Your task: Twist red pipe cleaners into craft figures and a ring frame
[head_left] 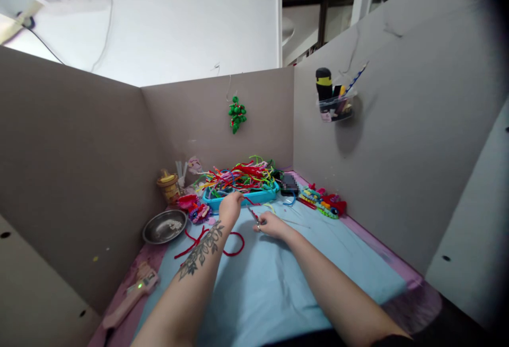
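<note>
Pinching a red fuzzy string [251, 202] in the left hand [230, 207] and gripping scissors [253, 214] in the right hand [273, 226], just in front of the blue tray [258, 197], likely to keep the string steady.

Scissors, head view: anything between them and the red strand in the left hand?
Nothing visible stands between the scissors in the right hand and the red strand in the left hand. The blue tray sits beyond, not between.

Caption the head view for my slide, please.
Left hand holding thin red fuzzy strand, right hand holding silver metal scissors, above light-blue cloth.
</note>
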The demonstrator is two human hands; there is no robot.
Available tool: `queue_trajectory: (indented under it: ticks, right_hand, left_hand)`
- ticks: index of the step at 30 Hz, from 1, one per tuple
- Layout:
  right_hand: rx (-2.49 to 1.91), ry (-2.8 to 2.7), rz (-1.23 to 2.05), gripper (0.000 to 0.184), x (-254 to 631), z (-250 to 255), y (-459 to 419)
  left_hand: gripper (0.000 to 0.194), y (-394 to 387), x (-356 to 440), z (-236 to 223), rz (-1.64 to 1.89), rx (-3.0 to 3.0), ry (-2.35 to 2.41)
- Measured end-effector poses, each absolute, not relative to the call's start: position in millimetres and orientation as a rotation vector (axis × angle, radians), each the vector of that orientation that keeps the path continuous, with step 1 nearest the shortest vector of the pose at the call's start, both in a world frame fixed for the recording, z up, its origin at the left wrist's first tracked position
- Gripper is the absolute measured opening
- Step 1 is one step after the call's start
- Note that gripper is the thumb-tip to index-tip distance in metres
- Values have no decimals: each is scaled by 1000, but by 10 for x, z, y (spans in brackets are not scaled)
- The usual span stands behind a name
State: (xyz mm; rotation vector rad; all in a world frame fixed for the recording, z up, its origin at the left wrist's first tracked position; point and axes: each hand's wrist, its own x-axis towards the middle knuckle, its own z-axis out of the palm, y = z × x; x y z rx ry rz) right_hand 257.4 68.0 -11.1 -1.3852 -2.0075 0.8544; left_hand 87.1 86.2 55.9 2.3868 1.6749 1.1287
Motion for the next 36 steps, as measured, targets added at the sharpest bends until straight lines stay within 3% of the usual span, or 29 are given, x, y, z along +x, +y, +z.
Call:
queue_trajectory:
  ticks: [3,6,9,13,16,36]
  right_hand:
    - [-1437,-2036,661,23,2568,-136,674]
    - [-1387,-2026,687,25,2551,-96,646]
    - [-1262,-2007,1021,33,2539,-18,585]
    - [-1022,-1764,1665,59,2520,35,490]
    - [-918,-1658,1830,68,2502,15,477]
    - [-829,-1566,1946,71,2506,69,479]
  left_hand:
    - [16,916,811,546,1203,2221,1636]
    - [17,947,766,502,1225,2162,1624]
    - [21,941,754,456,1263,2108,1618]
    - [23,890,793,420,1321,2098,1507]
    - [21,848,833,400,1289,2191,1412]
    - [18,766,827,398,1209,2395,1332]
